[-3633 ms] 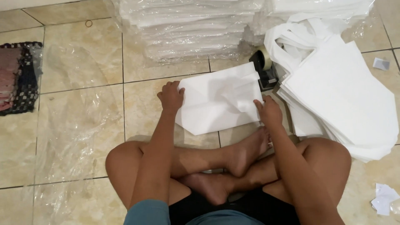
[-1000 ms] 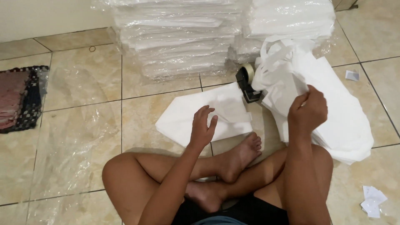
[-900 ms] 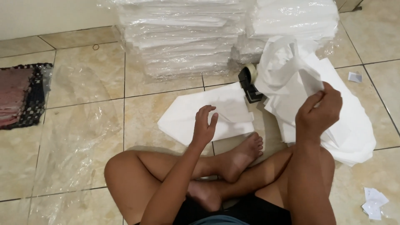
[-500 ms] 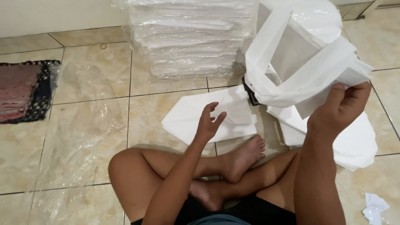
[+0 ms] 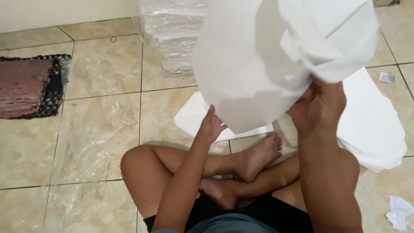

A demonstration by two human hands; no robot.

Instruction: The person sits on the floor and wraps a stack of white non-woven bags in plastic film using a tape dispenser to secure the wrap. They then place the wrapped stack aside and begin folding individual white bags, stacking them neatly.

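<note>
My right hand (image 5: 319, 105) grips a white fabric bag (image 5: 267, 56) and holds it up in front of the camera, where it fills the upper middle of the view. My left hand (image 5: 210, 127) reaches up to the bag's lower left edge, fingers touching it. A folded white bag (image 5: 194, 118) lies flat on the tiled floor just beyond my crossed legs, partly hidden by the raised bag. A pile of flat white bags (image 5: 371, 121) lies on the floor to my right.
Stacks of plastic-wrapped white bags (image 5: 170, 39) stand at the back. Clear plastic sheeting (image 5: 95, 129) lies on the tiles to the left. A dark woven mat (image 5: 28, 86) sits at the far left. Crumpled paper scraps (image 5: 399, 213) lie at the bottom right.
My right hand picked a bag off the right-hand pile and lifted it up toward the camera. My left hand left the folded bag on the floor and rose to the lifted bag's edge.
</note>
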